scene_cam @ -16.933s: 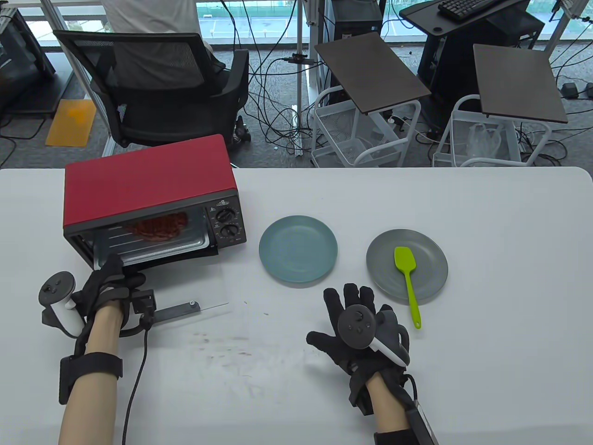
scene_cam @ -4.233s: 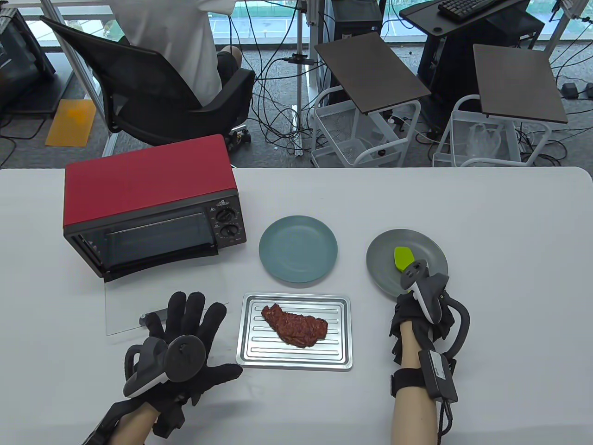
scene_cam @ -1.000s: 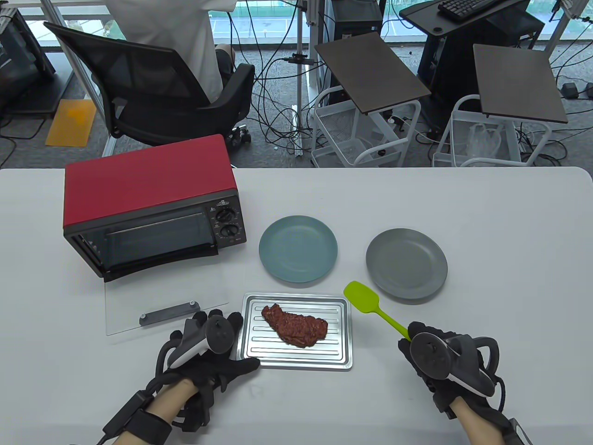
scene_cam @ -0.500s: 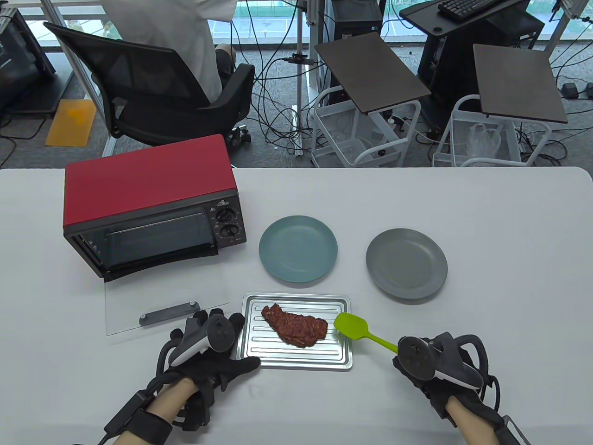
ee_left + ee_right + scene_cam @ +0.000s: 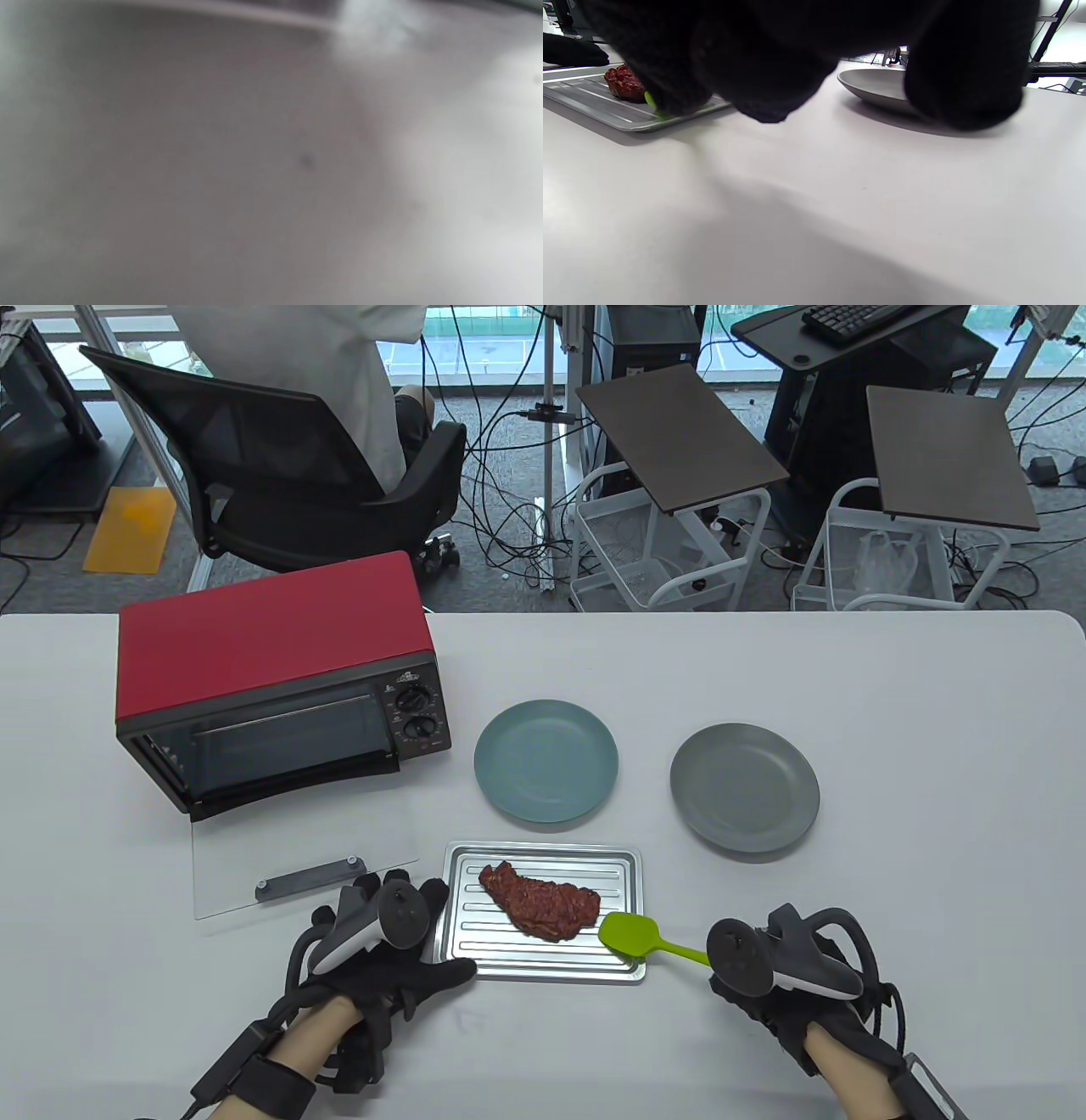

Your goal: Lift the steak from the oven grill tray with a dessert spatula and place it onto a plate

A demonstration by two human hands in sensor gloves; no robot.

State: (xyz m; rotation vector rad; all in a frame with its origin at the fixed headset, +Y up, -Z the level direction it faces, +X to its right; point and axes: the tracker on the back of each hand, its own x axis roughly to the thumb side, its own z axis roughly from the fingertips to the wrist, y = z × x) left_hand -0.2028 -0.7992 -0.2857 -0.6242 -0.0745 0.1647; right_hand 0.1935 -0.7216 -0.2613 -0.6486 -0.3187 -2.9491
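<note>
The brown-red steak [image 5: 540, 899] lies on the silver grill tray [image 5: 465, 909] near the table's front. My right hand [image 5: 751, 984] grips the handle of the green dessert spatula [image 5: 629, 936]. Its blade lies low over the tray's near right corner, with the tip at the steak's right end. My left hand [image 5: 397, 937] rests flat at the tray's left edge, thumb along the front rim. In the right wrist view the steak [image 5: 623, 82], the tray [image 5: 606, 108] and a sliver of the spatula [image 5: 650, 101] show under my gloved fingers [image 5: 780, 63]. The left wrist view is a grey blur.
A blue plate [image 5: 545, 761] sits just behind the tray and a grey plate [image 5: 744, 786] to its right, also low in the right wrist view as the grey plate [image 5: 878, 84]. The red oven [image 5: 271, 670] stands back left, its glass door [image 5: 305, 869] lying open on the table.
My right hand has swung the spatula left and down, from beside the tray's far right corner to the near right corner at the steak's end. The left hand has stayed at the tray.
</note>
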